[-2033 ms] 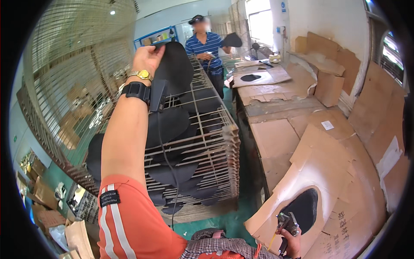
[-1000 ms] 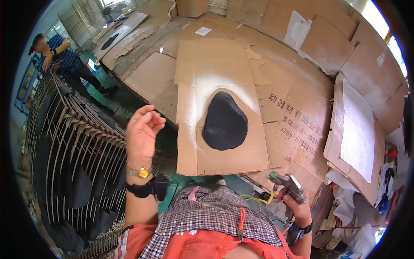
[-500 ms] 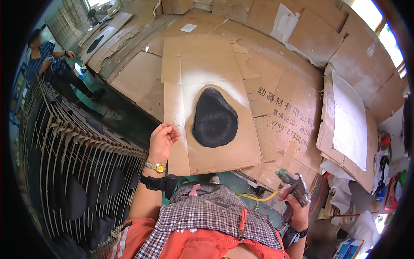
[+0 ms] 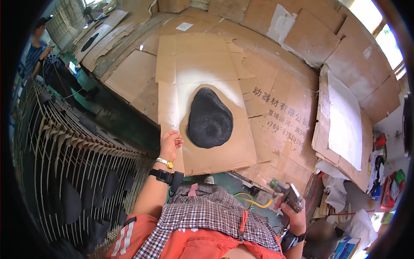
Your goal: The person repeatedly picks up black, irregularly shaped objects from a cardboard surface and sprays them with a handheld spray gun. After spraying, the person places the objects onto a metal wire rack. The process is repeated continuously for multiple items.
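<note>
A black rounded, pear-shaped pad point(image 4: 210, 118) lies on a cardboard sheet point(image 4: 207, 162), its narrow end pointing away from me. A whitish sprayed haze surrounds its far end on the cardboard. My left hand point(image 4: 171, 144) is over the sheet's left edge, just left of the pad and apart from it. Its fingers are loosely bent, slightly apart, with nothing in them. Low on the right, my right hand point(image 4: 295, 214) grips a metal spray gun point(image 4: 290, 195) with a green part at one end. A yellow hose point(image 4: 261, 204) runs near the gun.
At left stands a wire rack point(image 4: 86, 172) holding several black pads. Cardboard walls point(image 4: 315, 34) enclose the bench's far side. A white sheet point(image 4: 345, 121) covers a board at right. Behind the rack stands another person point(image 4: 43, 60). Plastic bags point(image 4: 360, 231) clutter the lower right.
My left hand has shifted slightly right and nearer to me, closer to the pad. The spray gun has dropped and moved slightly left. The other person has raised a hand. The view has shifted slightly.
</note>
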A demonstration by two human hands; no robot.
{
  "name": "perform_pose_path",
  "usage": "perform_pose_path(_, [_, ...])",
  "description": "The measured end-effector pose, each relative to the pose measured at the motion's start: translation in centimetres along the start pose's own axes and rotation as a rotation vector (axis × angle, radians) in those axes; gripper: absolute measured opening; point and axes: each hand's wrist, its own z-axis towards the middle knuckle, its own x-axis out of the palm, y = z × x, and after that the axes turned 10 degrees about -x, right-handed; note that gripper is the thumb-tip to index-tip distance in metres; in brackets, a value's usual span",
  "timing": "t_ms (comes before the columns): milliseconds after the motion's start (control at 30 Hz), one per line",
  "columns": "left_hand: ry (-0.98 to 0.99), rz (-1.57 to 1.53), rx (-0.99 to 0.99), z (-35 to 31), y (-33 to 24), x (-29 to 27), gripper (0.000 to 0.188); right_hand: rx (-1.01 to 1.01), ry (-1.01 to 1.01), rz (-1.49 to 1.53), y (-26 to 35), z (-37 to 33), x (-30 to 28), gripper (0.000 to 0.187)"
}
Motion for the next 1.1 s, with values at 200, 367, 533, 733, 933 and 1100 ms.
perform_pose_path(200, [-0.165, 0.254, -0.057, 3.1, 3.8, 2.5, 0.024, -0.026, 0.044, 0.135, 0.3, 1.2, 1.6, 0.044])
perform_pose_path(367, [-0.314, 0.675, 0.127, 6.9, 6.9, 3.6, 0.030, -0.096, -0.153, 0.162, 1.0, 3.4, 3.2, 0.050])
perform_pose_path(533, [-0.488, 0.990, 0.251, 5.7, 6.7, 6.1, 0.027, -0.065, 0.118, 0.080, 0.5, 2.6, 1.3, 0.049])
perform_pose_path(733, [-0.522, 1.005, 0.275, 6.0, 6.6, 6.5, 0.019, -0.049, -0.065, 0.130, -0.4, 1.9, 0.6, 0.048])
perform_pose_path(933, [-0.465, 0.770, 0.242, 6.1, 6.1, 6.7, 0.014, -0.054, -0.043, 0.089, 0.0, 1.0, -0.2, 0.054])
perform_pose_path(1100, [-0.372, 0.346, 0.108, 9.6, 8.7, 6.1, 0.028, -0.005, 0.006, 0.109, -0.2, 0.0, -2.7, 0.055])
